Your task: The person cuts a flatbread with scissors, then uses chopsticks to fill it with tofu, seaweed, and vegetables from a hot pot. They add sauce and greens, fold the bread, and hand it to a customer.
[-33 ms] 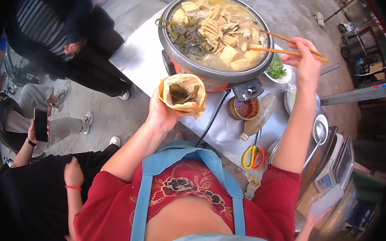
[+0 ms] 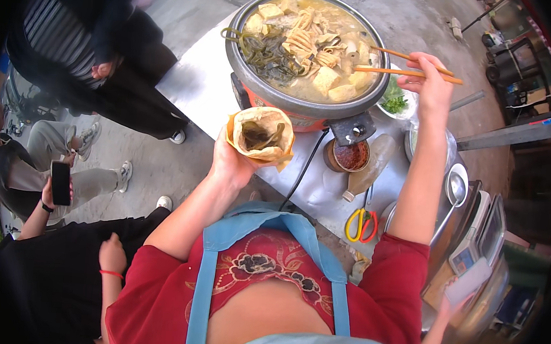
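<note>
My left hand (image 2: 231, 164) is wrapped round a flatbread pocket (image 2: 276, 148) in yellowish paper. Its mouth faces up, and dark kelp-like strips lie inside. In my right hand (image 2: 429, 87) is a pair of wooden chopsticks (image 2: 416, 74), their tips over the right side of a big round electric pot (image 2: 232, 57). Broth fills the pot, with tofu chunks (image 2: 326, 79), folded tofu-skin pieces (image 2: 300, 43) and dark kelp strips (image 2: 264, 53) in it. Whether the tips pinch anything, I cannot make out.
Before the pot on the metal table (image 2: 316, 191) stand a jar of red sauce (image 2: 348, 156), a bottle on its side (image 2: 375, 163) and scissors (image 2: 361, 224). A bowl of greens (image 2: 395, 100) and a ladle (image 2: 458, 188) sit right. People stand and sit at left, one holding a phone (image 2: 61, 182).
My right hand and the chopsticks have shifted slightly left. My left hand and the flatbread stay put. At left, the hand with the red bracelet and the phone moved slightly.
</note>
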The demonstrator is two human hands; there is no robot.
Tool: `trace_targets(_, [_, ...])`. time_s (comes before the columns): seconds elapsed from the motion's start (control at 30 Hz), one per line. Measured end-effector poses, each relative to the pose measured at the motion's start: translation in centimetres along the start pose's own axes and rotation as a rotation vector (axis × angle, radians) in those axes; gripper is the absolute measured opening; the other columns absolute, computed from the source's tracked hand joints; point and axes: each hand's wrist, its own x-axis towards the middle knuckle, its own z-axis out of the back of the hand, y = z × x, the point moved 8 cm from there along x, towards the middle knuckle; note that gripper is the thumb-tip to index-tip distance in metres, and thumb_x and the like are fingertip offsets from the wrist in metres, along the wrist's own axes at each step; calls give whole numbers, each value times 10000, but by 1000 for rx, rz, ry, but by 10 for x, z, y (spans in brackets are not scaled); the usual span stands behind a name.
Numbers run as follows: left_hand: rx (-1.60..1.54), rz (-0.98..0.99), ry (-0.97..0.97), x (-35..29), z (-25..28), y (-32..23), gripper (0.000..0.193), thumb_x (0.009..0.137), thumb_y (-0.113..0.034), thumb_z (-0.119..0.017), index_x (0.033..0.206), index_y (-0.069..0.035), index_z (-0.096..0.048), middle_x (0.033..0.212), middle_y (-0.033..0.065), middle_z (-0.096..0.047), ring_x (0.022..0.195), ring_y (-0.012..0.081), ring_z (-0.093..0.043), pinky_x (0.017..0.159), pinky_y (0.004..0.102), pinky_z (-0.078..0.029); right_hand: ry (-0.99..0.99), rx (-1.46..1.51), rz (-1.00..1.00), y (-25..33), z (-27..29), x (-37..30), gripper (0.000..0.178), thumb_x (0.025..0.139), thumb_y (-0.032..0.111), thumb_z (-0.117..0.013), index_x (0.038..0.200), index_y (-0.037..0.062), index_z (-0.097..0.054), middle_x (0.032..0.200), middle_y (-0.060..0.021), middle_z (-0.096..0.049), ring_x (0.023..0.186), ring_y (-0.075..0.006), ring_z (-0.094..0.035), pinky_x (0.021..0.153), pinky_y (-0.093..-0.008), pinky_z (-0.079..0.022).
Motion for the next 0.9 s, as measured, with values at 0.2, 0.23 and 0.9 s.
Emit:
trace_targets(0.2, [53,25,73,0,-9,1,592,901,-558,-306,1236,-99,-472,1206,106,-538,1081,319,-540,865,535,-452,8,163,38,-34,-7,21,279,912,225,-493,875,-33,-594,803,-168,-634,565,-219,-633,524,-276,-536])
trace_targets(0.23, [61,29,73,0,-9,1,594,901,-560,-304,1237,-99,-471,1208,106,-537,1080,321,-541,861,536,-454,-17,201,53,-35,-2,19,288,915,231,-493,863,-36,-590,800,-171,-633,564,-219,-632,526,-277,-537])
trace_targets(0.9, [64,44,29,20,1,16,595,917,-545,-247,1282,-117,-437,1327,112,-438,1180,369,-450,906,645,-360,-62,365,155,24,35,-14,268,938,220,-450,874,-22,-547,840,-169,-585,647,-302,-615,630,-407,-545])
